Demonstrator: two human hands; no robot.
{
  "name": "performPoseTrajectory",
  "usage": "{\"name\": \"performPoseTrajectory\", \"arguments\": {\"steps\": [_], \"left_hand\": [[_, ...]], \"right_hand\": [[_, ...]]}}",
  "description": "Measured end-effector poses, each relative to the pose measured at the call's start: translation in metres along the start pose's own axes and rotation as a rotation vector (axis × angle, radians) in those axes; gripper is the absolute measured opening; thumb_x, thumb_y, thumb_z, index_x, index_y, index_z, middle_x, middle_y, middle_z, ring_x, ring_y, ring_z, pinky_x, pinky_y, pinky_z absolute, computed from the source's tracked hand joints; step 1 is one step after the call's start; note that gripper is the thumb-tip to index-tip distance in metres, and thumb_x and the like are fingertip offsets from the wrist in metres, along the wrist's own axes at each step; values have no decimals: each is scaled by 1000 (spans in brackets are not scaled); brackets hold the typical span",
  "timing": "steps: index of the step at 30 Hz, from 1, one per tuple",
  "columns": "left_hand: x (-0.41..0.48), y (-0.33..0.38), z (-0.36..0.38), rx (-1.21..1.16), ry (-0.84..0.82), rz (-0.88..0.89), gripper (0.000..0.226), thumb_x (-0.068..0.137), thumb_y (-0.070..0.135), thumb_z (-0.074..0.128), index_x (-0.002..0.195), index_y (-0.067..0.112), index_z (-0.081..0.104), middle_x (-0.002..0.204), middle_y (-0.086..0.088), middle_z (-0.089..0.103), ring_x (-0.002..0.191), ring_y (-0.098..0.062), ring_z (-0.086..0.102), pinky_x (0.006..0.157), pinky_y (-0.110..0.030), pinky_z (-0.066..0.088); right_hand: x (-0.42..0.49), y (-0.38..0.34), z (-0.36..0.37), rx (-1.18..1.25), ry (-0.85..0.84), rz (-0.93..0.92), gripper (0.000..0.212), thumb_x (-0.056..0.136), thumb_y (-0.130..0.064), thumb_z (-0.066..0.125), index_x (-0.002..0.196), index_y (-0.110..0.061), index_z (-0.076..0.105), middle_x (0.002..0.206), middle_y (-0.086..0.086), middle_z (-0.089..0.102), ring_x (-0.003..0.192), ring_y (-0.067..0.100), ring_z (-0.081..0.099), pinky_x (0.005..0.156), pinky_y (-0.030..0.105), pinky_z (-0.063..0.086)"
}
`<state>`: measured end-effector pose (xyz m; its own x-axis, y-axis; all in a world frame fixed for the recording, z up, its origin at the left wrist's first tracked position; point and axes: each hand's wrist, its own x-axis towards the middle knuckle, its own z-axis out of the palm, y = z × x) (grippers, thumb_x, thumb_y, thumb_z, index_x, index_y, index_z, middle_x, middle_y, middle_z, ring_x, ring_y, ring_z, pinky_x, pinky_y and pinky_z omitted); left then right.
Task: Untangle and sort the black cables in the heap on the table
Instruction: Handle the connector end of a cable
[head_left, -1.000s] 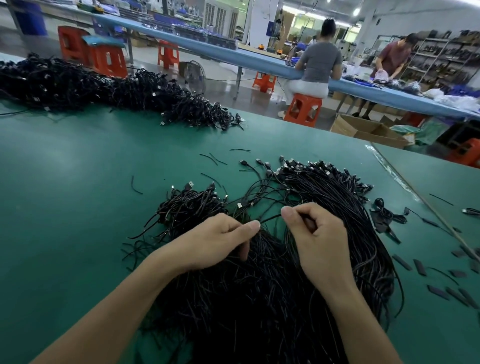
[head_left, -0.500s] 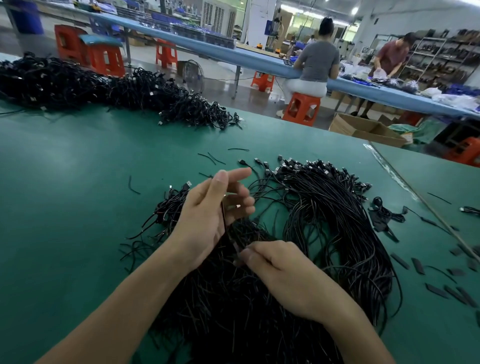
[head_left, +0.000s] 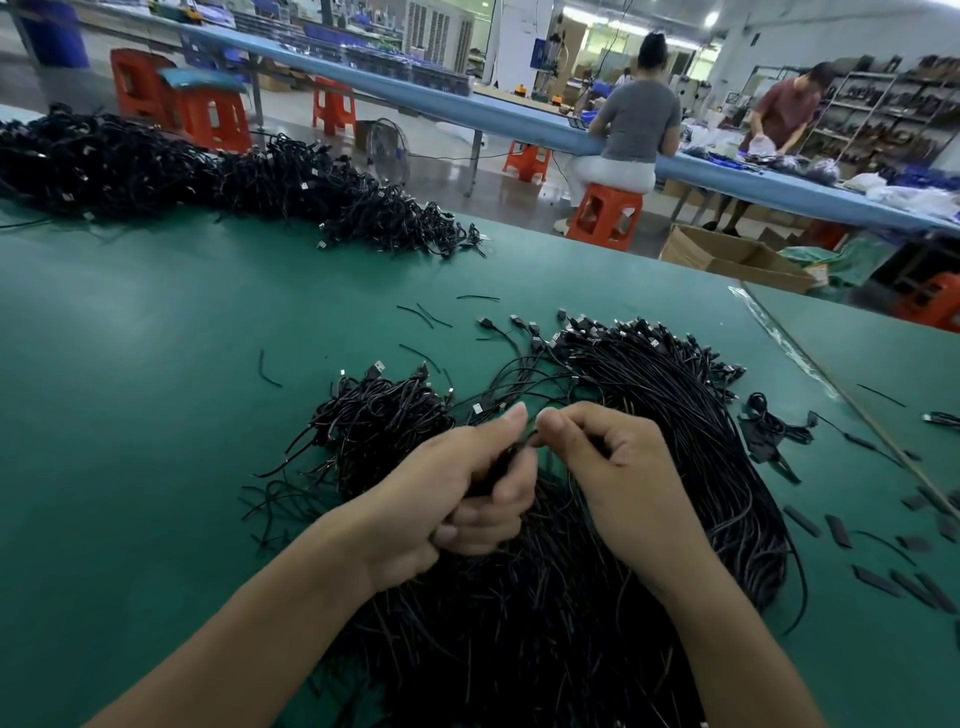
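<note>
A big heap of black cables (head_left: 524, 613) covers the near middle of the green table (head_left: 156, 395). A combed bundle (head_left: 670, 405) with plug ends lying side by side curves along its right side. A small tangled clump (head_left: 379, 421) lies to its left. My left hand (head_left: 457, 493) grips a few black cables in its curled fingers above the heap. My right hand (head_left: 608, 462) pinches a thin black cable between thumb and forefinger, tip to tip with my left thumb.
A long pile of black cables (head_left: 208, 176) runs along the table's far left. Short black cable scraps (head_left: 426, 314) and flat black strips (head_left: 883, 577) are scattered on the table. A taped seam (head_left: 810, 364) runs down the right. Two people work at a blue table (head_left: 467, 111) behind.
My left hand has dropped from its raised, spread pose and closed round cables. My right hand has risen from the near heap to meet it, pinching a cable.
</note>
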<state>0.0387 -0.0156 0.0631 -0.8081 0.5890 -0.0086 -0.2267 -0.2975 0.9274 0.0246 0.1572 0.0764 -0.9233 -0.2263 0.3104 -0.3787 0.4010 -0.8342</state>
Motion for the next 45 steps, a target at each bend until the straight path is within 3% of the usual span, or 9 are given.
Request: {"name": "performPoseTrajectory", "arguments": {"steps": [7,11,20,24,29,34,37,41,45], "left_hand": [[13,3,-9,-494,220,351,42,97,36,47,99,8,77,84,-6,72,67,-12,68,59,-20,56],[19,-7,-20,-71,498,490,38,94,32,48,115,8,68,109,-10,74,101,-23,72,82,-28,57],[9,-22,-26,779,508,383,25,102,24,50,100,11,71,86,3,74,78,-10,72,73,-23,57],[5,-14,-7,577,314,146,44,102,43,41,75,20,67,48,-1,59,37,-12,50,41,-19,42],[-5,0,0,194,57,63,59,101,55,34,61,19,58,39,9,32,34,-7,24,37,-17,23],[-4,11,-9,-356,-4,157,43,99,40,44,64,19,56,42,9,43,33,-1,36,34,-15,34],[1,10,-12,-509,155,280,44,98,41,48,74,14,73,60,4,62,47,-4,56,44,-15,48],[8,-3,-13,-287,333,416,38,94,33,50,107,9,76,109,-13,74,99,-22,73,78,-26,58],[11,-14,-12,295,549,433,33,93,32,48,109,13,70,100,-4,77,94,-18,74,78,-23,58]], "right_hand": [[-13,-4,14,-216,-416,110,27,102,-34,51,82,-34,69,48,-10,42,42,6,31,42,25,26],[-20,-10,9,-277,-509,142,29,101,-29,52,75,-18,56,50,-11,46,43,6,35,41,24,29],[-12,-22,-20,-273,-298,-27,11,93,-34,65,83,-32,71,75,-10,67,65,6,60,59,21,46],[-6,-23,-21,-190,-92,-102,11,88,-29,70,78,-34,72,77,-14,68,70,4,61,63,11,43],[-3,-16,-12,-52,0,-53,17,82,-44,64,80,-30,74,66,-17,66,59,0,56,58,11,41],[-10,-11,6,-117,-205,85,32,98,-39,54,72,-52,66,49,-11,48,45,7,35,44,25,29],[-16,-17,12,-180,-392,92,26,101,-37,50,85,-35,70,58,8,51,48,13,38,45,35,33],[-20,-21,12,-286,-534,57,28,104,-26,45,78,-21,56,61,0,51,50,12,41,50,33,38],[-17,-25,2,-350,-511,-2,24,100,-28,53,77,-29,60,67,-9,59,55,9,50,52,25,41]]}}
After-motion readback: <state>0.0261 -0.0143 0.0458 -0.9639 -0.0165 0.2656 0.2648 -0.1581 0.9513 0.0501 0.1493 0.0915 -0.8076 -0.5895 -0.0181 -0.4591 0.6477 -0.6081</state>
